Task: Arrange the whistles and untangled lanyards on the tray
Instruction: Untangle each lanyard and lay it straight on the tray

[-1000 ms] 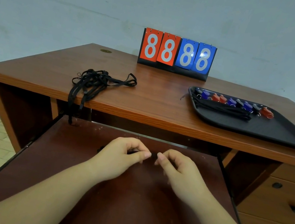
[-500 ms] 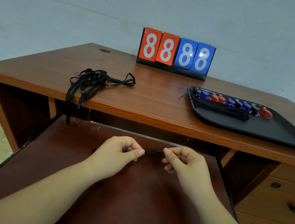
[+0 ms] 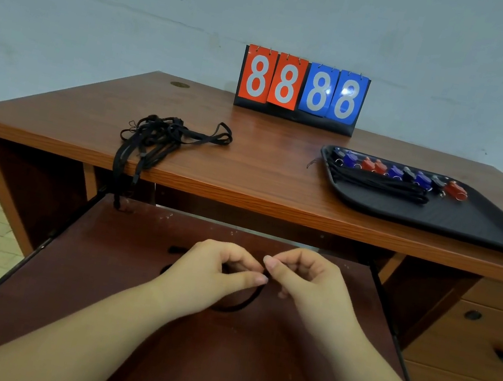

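Both hands pinch one black lanyard (image 3: pixel 244 304) over the pull-out shelf, fingertips nearly touching. My left hand (image 3: pixel 216 271) and my right hand (image 3: pixel 305 279) hold it so a loop sags below them. A tangled bundle of black lanyards (image 3: pixel 159 138) lies on the desk's left side, with strands hanging over the front edge. On the right stands a black tray (image 3: pixel 471 223). It holds a row of blue, red and black whistles (image 3: pixel 396 173) along its far side and straightened lanyards (image 3: pixel 377 184) in front of them.
A flip scoreboard (image 3: pixel 301 90) reading 8888 stands at the back of the desk against the wall. The pull-out shelf (image 3: pixel 149 356) extends toward me under the desktop. Drawers (image 3: pixel 474 360) are at the lower right.
My hands had pulled a short stretch of lanyard taut between them, then came back together, and a loop of lanyard now hangs below my fingers.
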`<action>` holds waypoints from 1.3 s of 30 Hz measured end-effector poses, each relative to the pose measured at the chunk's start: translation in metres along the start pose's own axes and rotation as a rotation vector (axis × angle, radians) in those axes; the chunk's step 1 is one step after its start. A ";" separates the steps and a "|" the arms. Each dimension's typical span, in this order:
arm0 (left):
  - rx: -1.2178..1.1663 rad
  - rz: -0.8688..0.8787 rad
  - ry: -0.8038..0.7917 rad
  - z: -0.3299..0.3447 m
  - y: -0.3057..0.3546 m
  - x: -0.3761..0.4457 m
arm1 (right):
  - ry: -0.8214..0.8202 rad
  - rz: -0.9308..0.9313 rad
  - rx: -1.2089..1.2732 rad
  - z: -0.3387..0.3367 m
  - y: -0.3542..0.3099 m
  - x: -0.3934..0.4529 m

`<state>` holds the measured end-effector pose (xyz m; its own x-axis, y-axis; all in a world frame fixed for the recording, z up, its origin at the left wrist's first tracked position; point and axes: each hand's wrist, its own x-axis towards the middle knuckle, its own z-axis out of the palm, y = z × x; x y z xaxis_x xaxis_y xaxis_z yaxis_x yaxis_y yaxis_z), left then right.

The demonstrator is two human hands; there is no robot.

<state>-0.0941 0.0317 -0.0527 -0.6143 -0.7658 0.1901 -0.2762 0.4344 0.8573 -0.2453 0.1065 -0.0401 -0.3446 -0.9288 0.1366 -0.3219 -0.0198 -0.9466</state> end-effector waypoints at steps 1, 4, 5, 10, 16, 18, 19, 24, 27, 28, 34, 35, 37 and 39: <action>-0.008 0.002 -0.011 0.001 0.000 0.000 | -0.006 0.000 0.003 0.001 0.000 0.000; -0.036 0.008 -0.030 0.002 0.000 -0.001 | -0.022 -0.001 0.034 0.002 0.001 0.000; -0.052 0.000 -0.025 0.003 0.000 -0.001 | -0.021 -0.001 0.051 0.002 0.001 0.000; -0.170 -0.078 0.064 0.003 0.002 0.001 | -0.046 0.081 0.094 0.003 0.007 0.003; -0.408 -0.188 0.126 0.002 0.009 0.003 | -0.229 0.122 -0.005 0.010 0.012 -0.001; -0.450 -0.210 0.126 0.002 0.011 0.003 | -0.241 0.110 0.056 0.013 0.011 -0.002; -0.464 -0.223 0.122 0.003 0.011 0.003 | -0.246 0.112 0.089 0.014 0.011 -0.002; -0.552 -0.251 0.061 0.003 0.013 0.000 | -0.278 0.127 0.220 0.014 0.008 -0.004; -0.555 -0.268 0.068 0.004 0.012 0.000 | -0.266 0.120 0.250 0.015 0.007 -0.004; -0.567 -0.272 0.068 0.004 0.010 0.000 | -0.264 0.119 0.260 0.015 0.007 -0.004; -0.717 -0.295 0.082 0.006 0.010 0.003 | -0.266 0.115 0.248 0.013 0.007 -0.003; -0.730 -0.294 0.097 0.006 0.010 0.004 | -0.260 0.118 0.248 0.012 0.007 -0.002; -0.743 -0.290 0.122 0.005 0.010 0.005 | -0.250 0.137 0.280 0.011 0.008 0.000; -0.756 -0.294 0.144 0.004 0.009 0.006 | -0.222 0.154 0.317 0.009 0.008 0.002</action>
<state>-0.1032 0.0335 -0.0460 -0.4795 -0.8742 -0.0769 0.1928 -0.1904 0.9626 -0.2409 0.1017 -0.0500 -0.1577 -0.9863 -0.0476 0.0176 0.0453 -0.9988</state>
